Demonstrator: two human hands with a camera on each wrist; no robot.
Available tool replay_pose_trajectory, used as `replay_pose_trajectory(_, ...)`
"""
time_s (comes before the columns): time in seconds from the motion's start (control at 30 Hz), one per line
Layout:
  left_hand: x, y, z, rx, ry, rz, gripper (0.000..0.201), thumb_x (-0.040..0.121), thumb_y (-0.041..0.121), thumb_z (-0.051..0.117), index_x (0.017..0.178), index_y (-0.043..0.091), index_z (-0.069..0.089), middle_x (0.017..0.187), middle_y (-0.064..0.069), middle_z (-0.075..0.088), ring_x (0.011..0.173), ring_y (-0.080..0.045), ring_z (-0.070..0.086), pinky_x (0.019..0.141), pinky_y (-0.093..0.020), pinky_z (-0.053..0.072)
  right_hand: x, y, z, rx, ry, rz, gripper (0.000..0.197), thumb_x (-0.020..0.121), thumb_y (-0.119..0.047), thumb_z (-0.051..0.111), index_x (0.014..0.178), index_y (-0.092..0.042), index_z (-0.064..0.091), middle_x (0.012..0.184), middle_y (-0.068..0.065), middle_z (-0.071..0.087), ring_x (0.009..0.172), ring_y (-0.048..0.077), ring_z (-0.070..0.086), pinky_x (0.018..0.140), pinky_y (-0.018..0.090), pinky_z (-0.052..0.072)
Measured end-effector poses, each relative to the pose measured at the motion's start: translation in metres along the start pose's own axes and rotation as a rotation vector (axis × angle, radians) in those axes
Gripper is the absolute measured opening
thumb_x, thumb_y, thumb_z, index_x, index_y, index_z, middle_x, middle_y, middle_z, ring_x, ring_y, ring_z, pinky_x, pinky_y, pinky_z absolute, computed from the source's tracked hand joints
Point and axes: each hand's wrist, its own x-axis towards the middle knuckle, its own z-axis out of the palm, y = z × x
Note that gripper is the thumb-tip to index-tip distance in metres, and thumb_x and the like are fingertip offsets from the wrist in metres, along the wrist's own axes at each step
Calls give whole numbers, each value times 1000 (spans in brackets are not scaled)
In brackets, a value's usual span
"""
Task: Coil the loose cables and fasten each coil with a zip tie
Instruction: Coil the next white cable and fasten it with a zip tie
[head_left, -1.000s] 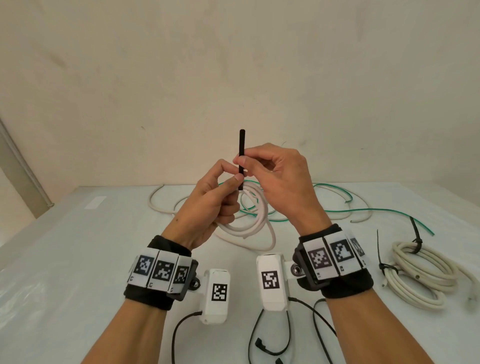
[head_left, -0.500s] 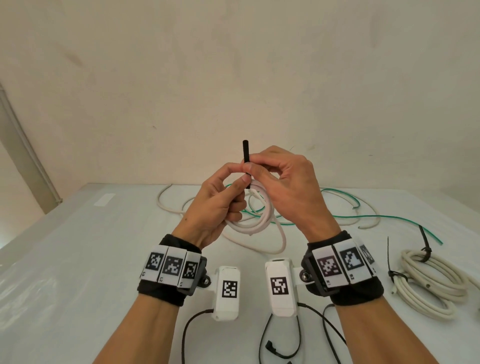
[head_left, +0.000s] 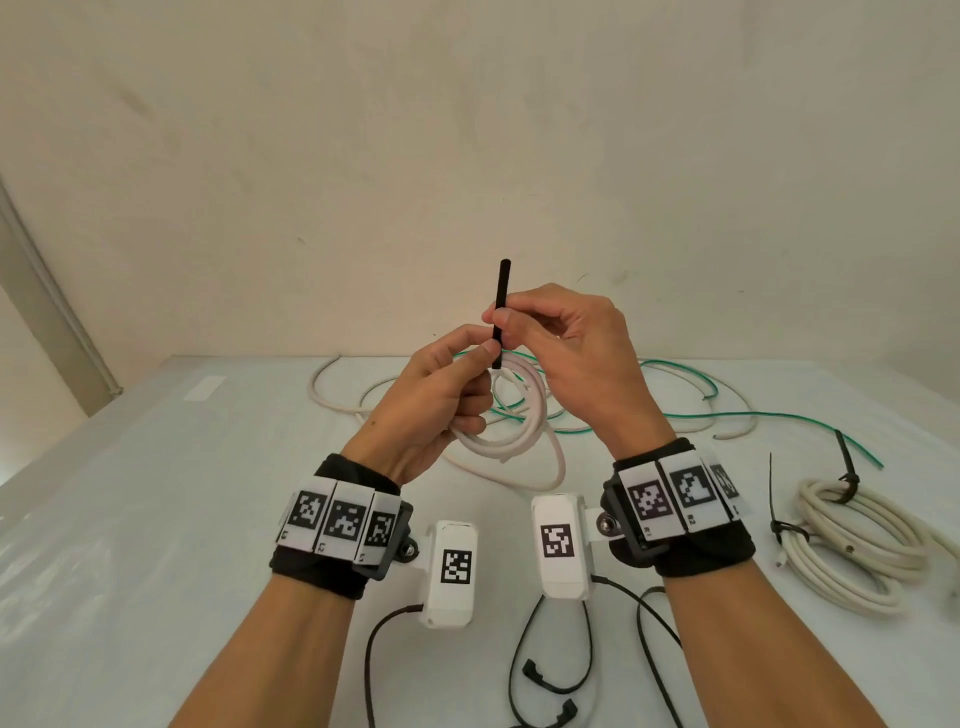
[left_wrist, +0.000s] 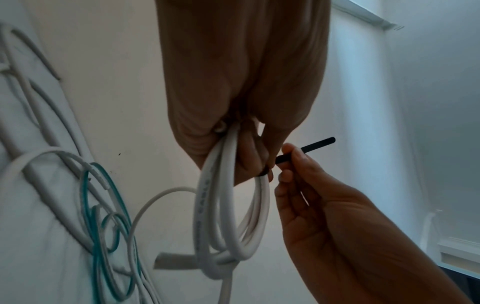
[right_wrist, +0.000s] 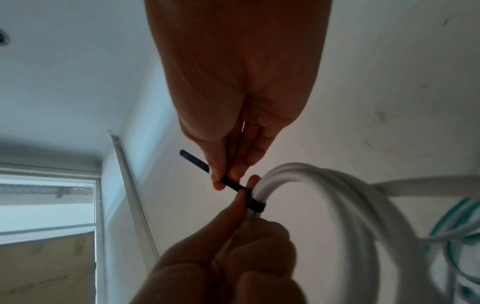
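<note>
My left hand (head_left: 457, 384) grips a small coil of white cable (head_left: 514, 415) and holds it up above the table. A black zip tie (head_left: 501, 306) is looped round the coil's strands (right_wrist: 255, 203), and its free tail sticks upward. My right hand (head_left: 524, 325) pinches that tail between thumb and forefinger just above the loop (left_wrist: 291, 156). One end of the white cable trails down from the coil to the table (left_wrist: 226, 288). The tie's head is hidden behind my fingers.
A loose green cable (head_left: 753, 415) and loose white cable (head_left: 332, 400) lie tangled at the back of the white table (head_left: 130, 519). At the right lies a cream cable coil (head_left: 872, 551) bound with two black ties. Black leads (head_left: 550, 675) hang from the wrist cameras.
Both hands have stayed together holding the coil and tie. More of the tail now stands above my right fingers than half a second ago.
</note>
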Motion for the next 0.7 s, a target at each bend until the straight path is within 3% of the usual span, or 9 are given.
replay_pose_trajectory(0.1,0,1,5,2,22,38,16,107,20,53,95,19,62,69,1,22,56,-11,19,46,-20,22,1,-7,-3,-29,20,-37,8,92,-17,75,94,-15,83,82,-11,73,83,10,71,81,30,57)
replay_pose_trajectory(0.27,-1,9,8,-9,84,90,14,108,18,52,98,15,61,72,0,18,58,-13,15,43,-19,22,1,-16,-8,47,-60,76,11,95,-22,73,102,-16,80,96,-4,79,95,13,74,94,38,58)
replay_pose_trajectory(0.37,-3,18,6,-129,88,41,12,105,21,55,101,10,58,80,-2,14,57,-11,16,42,-18,20,-1,-17,-7,-53,-144,160,26,95,-34,74,119,-27,73,111,-14,75,104,4,69,98,32,54)
replay_pose_trajectory(0.47,-2,23,4,-304,80,2,12,102,18,51,97,8,58,73,1,17,53,-8,17,44,-19,18,-5,-15,-5,-158,-212,222,43,95,-35,73,136,-28,63,125,-13,67,109,9,66,99,36,54)
replay_pose_trajectory(0.6,-1,24,-2,-470,144,22,18,94,7,40,108,7,51,68,2,24,52,-9,18,47,-21,22,-4,-24,-8,-127,-296,429,20,100,-18,65,117,-8,69,103,12,75,89,28,76,77,45,65)
replay_pose_trajectory(0.7,3,20,1,-330,237,61,26,93,3,34,109,4,54,68,-1,32,55,-13,27,52,-26,32,-3,-33,-9,-119,-269,498,16,101,-12,63,108,-1,71,94,16,77,78,30,78,70,43,66)
